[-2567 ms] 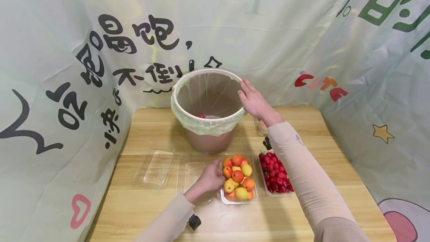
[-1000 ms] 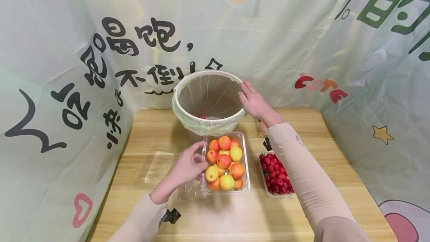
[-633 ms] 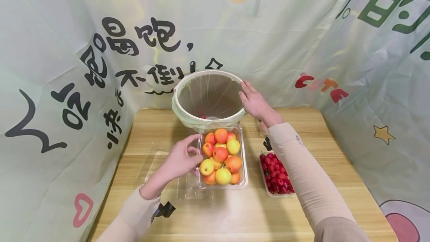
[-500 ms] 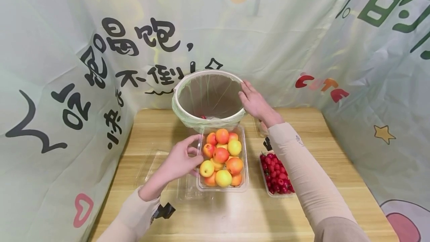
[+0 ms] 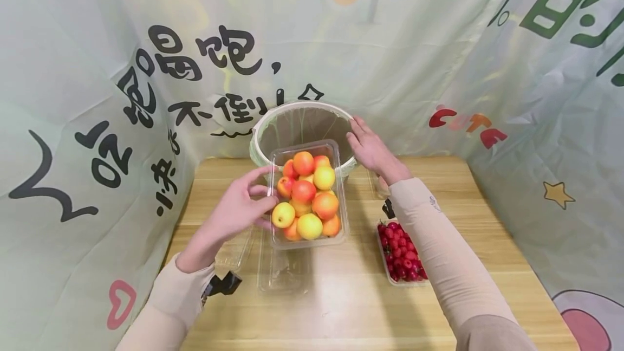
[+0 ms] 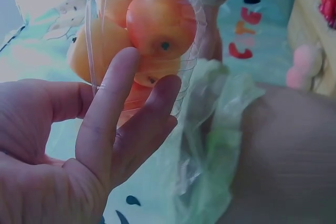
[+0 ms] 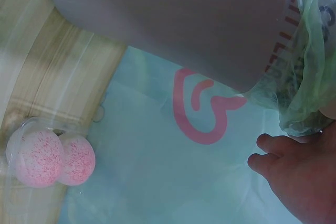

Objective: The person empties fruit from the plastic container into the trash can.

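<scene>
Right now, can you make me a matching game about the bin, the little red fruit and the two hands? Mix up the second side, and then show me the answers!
Things:
1. bin
2. left hand
3. little red fruit
4. right hand

Clues:
A. partly hidden by a sleeve
B. fingers at the white rim
C. lined with a thin green bag
D. gripping the side of a clear tub of orange and yellow fruit

Right pairs:
1 - C
2 - D
3 - A
4 - B
</scene>
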Motion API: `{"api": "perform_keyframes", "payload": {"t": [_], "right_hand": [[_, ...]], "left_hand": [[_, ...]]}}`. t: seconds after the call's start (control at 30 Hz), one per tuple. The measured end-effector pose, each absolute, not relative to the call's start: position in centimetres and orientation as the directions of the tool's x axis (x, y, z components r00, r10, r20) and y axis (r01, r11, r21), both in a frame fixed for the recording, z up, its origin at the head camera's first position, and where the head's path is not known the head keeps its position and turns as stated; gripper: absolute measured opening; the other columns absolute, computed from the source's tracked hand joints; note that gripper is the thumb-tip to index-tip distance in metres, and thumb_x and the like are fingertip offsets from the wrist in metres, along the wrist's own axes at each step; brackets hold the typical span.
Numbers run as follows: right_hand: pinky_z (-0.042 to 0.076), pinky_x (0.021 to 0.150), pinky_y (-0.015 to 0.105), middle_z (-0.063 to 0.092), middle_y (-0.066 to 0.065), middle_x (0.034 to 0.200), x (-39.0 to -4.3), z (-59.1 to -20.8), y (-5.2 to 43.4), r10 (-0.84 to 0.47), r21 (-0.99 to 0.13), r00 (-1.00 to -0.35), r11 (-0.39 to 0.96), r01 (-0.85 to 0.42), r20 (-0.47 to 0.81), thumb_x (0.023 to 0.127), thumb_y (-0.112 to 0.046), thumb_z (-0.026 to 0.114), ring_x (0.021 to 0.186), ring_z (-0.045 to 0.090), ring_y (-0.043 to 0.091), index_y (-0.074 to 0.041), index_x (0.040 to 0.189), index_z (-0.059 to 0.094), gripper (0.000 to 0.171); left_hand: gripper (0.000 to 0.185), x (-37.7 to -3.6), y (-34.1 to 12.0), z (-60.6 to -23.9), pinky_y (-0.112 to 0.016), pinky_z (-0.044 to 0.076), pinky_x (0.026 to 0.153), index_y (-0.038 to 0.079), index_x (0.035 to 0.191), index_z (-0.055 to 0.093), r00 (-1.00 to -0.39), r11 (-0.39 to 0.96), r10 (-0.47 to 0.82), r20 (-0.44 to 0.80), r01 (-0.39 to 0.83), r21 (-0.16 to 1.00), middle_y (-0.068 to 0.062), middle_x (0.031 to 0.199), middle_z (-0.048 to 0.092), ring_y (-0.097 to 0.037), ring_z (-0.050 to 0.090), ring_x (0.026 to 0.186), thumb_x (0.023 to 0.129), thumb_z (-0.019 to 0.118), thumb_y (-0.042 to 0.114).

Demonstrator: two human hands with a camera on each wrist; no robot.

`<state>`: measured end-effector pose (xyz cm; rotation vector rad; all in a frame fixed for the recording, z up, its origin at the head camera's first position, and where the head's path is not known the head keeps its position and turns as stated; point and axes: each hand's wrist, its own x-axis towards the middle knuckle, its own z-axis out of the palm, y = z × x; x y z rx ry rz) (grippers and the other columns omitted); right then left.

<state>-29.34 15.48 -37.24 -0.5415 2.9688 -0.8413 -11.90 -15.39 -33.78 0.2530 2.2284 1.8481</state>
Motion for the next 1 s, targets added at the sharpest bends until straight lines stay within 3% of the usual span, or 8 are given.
{"api": "perform_keyframes", "payload": {"t": [0.37,0.8,1.0], "right_hand": [[0.013,0.135,0.051,0.007,0.016,0.178,-29.3,-37.5,15.7,-0.327,-0.510,-0.941,0.797,-0.322,0.084,0.113,-0.044,0.023,0.165,0.009,0.036,-0.006,0.169,0.013,0.068],[0.012,0.135,0.052,0.007,0.015,0.178,-29.4,-37.4,15.7,-0.328,-0.520,-0.940,0.790,-0.326,0.093,0.113,-0.045,0.023,0.165,0.010,0.035,-0.007,0.169,0.014,0.068],[0.012,0.135,0.051,0.007,0.015,0.178,-29.5,-37.4,15.7,-0.326,-0.518,-0.941,0.792,-0.324,0.091,0.112,-0.045,0.023,0.165,0.010,0.035,-0.008,0.169,0.014,0.068]], "left_hand": [[0.068,-15.5,-15.3,-32.0,-0.045,0.068,0.068,0.006,0.157,0.040,-0.976,0.166,0.209,-0.068,-0.033,0.986,-0.026,0.112,0.070,-0.026,0.075,0.085,0.094,0.061,-0.005],[0.065,-19.6,-14.7,-31.1,-0.036,0.067,0.064,0.004,0.156,0.040,-0.988,0.165,0.126,-0.083,-0.062,0.984,-0.024,0.106,0.071,-0.018,0.075,0.065,0.094,0.058,-0.004],[0.067,-20.9,-14.3,-30.6,-0.036,0.067,0.064,0.004,0.158,0.036,-0.991,0.176,0.109,-0.083,-0.063,0.982,-0.031,0.115,0.070,-0.019,0.074,0.063,0.095,0.056,-0.003]]}}
